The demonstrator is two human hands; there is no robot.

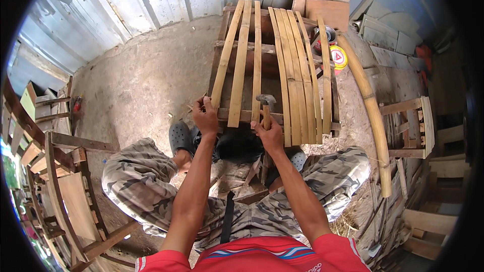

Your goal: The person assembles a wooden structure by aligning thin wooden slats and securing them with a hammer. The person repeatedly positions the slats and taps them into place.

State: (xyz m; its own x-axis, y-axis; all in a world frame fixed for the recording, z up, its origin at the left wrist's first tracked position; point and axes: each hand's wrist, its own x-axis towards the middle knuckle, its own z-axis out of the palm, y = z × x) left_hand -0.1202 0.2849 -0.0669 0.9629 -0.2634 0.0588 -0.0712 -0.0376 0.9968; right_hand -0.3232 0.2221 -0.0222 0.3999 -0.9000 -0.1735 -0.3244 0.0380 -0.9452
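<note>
Before me lies a low wooden frame (222,44) with several split bamboo slats (296,75) laid lengthwise across its crossbars. My right hand (270,135) is wrapped round the handle of a claw hammer (266,102), its metal head up above the slats' near ends. At the near end of the leftmost slat (228,53), my left hand (205,118) has its thumb and fingers pinched together by the frame's corner. What is in that pinch, if anything, is too small to make out. Gaps separate some slats; others, right of the middle, lie close together.
A long bamboo pole (365,100) lies right of the frame, beside a tin can (330,35) and a round yellow lid (338,57). Wooden chair-like frames (63,191) stand at left, another wooden piece (411,126) at right. Behind rises a corrugated metal wall (151,0).
</note>
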